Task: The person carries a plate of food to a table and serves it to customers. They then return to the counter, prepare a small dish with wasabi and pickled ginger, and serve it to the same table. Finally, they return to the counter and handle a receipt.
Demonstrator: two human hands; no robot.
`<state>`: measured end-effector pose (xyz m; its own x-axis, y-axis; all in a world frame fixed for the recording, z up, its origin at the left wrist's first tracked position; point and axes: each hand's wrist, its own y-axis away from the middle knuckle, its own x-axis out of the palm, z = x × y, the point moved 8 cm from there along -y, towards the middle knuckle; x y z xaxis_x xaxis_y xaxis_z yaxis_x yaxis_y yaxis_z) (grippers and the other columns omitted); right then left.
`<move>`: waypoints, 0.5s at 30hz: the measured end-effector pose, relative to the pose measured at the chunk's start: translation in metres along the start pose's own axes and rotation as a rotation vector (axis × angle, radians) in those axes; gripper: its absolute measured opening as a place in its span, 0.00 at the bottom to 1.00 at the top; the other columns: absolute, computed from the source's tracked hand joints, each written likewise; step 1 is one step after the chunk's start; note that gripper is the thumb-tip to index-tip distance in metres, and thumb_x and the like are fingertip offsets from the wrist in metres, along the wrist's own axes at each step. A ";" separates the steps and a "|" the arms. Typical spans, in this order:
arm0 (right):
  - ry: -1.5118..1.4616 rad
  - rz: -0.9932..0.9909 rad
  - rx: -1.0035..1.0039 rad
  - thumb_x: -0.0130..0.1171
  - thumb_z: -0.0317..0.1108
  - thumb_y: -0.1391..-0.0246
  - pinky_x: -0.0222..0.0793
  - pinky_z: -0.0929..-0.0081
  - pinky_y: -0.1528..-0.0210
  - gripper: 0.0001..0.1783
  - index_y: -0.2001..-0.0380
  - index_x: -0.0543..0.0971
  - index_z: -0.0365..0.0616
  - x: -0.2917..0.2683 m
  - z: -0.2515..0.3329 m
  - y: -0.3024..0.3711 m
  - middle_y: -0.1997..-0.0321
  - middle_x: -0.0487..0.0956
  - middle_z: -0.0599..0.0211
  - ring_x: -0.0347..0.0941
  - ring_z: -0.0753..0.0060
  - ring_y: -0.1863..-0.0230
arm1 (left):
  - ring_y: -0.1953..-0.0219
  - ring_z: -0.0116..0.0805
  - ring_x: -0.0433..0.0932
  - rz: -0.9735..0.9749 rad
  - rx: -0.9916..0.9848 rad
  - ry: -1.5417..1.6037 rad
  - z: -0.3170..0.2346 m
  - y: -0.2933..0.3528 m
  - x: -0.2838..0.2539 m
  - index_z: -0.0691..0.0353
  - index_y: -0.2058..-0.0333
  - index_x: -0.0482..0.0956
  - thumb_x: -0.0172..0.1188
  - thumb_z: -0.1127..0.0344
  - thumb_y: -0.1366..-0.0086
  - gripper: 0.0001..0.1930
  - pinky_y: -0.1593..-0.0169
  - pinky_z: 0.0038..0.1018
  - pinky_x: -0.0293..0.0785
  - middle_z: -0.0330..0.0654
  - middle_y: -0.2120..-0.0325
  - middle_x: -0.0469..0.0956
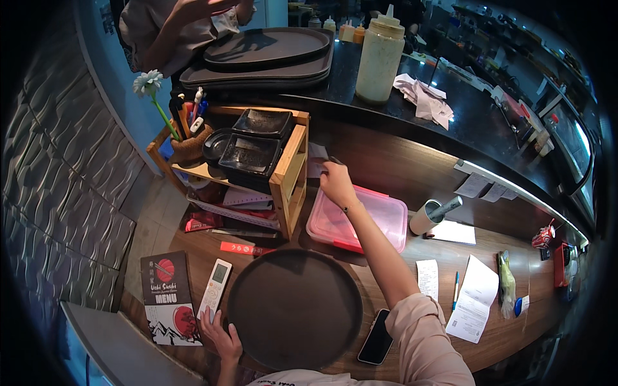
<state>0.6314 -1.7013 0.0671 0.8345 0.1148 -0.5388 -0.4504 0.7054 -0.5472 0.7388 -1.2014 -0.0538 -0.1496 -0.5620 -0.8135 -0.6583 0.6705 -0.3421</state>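
My right hand reaches across a plastic box with a pink lid to the counter's back panel. Its fingers are closed at the edge of a pale paper slip, beside the wooden shelf. Down at the left, my left hand is open, fingers apart, with its fingertips at the lower end of a white remote control. A round dark tray lies flat between my arms. Under my right forearm's side, a black phone rests on the wooden counter.
A wooden shelf holds black dishes and a pen pot. A menu lies at left; papers and a cup at right. Above stand stacked trays and a squeeze bottle. Another person stands behind.
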 end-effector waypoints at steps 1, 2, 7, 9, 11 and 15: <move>-0.016 -0.005 -0.067 0.51 0.22 0.56 0.71 0.52 0.59 0.12 0.68 0.78 0.26 0.003 0.003 0.000 0.72 0.77 0.37 0.76 0.35 0.65 | 0.30 0.62 0.49 0.004 -0.002 0.000 0.000 0.000 0.001 0.66 0.41 0.64 0.47 0.56 0.30 0.25 0.31 0.57 0.42 0.58 0.34 0.56; -0.021 0.014 -0.094 0.51 0.22 0.56 0.71 0.52 0.59 0.12 0.68 0.78 0.26 0.007 0.003 0.000 0.71 0.77 0.37 0.76 0.35 0.65 | 0.30 0.62 0.48 0.008 -0.002 0.002 -0.001 0.000 0.002 0.66 0.41 0.64 0.47 0.56 0.30 0.25 0.31 0.57 0.42 0.58 0.34 0.56; -0.111 0.045 0.146 0.51 0.24 0.55 0.71 0.53 0.52 0.12 0.69 0.79 0.28 0.006 -0.030 -0.004 0.65 0.79 0.36 0.75 0.34 0.58 | 0.30 0.62 0.48 0.048 -0.013 -0.019 0.000 -0.001 0.002 0.66 0.41 0.64 0.47 0.56 0.30 0.25 0.31 0.57 0.42 0.58 0.34 0.56; -0.413 -0.072 0.114 0.50 0.23 0.56 0.73 0.60 0.50 0.17 0.61 0.80 0.30 -0.001 -0.034 -0.006 0.59 0.81 0.37 0.76 0.36 0.55 | 0.30 0.62 0.48 0.055 -0.007 -0.031 -0.001 -0.001 0.002 0.66 0.41 0.64 0.47 0.56 0.30 0.25 0.31 0.57 0.42 0.58 0.34 0.56; -0.359 -0.077 0.076 0.48 0.21 0.55 0.73 0.68 0.53 0.18 0.59 0.79 0.33 0.005 -0.034 -0.008 0.62 0.81 0.44 0.79 0.49 0.59 | 0.30 0.62 0.47 0.051 0.008 -0.031 -0.002 -0.002 0.003 0.65 0.41 0.64 0.47 0.56 0.30 0.25 0.31 0.56 0.42 0.58 0.34 0.57; 0.105 0.104 -0.041 0.46 0.21 0.55 0.72 0.65 0.44 0.20 0.57 0.78 0.36 0.027 -0.022 -0.006 0.53 0.79 0.43 0.75 0.46 0.48 | 0.30 0.62 0.47 0.059 -0.028 -0.002 -0.001 -0.002 0.004 0.65 0.40 0.64 0.48 0.56 0.31 0.25 0.31 0.57 0.41 0.58 0.34 0.56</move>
<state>0.6501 -1.7181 0.0419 0.7459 0.1107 -0.6568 -0.5470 0.6644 -0.5093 0.7386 -1.2056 -0.0560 -0.1877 -0.5209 -0.8327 -0.6686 0.6888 -0.2802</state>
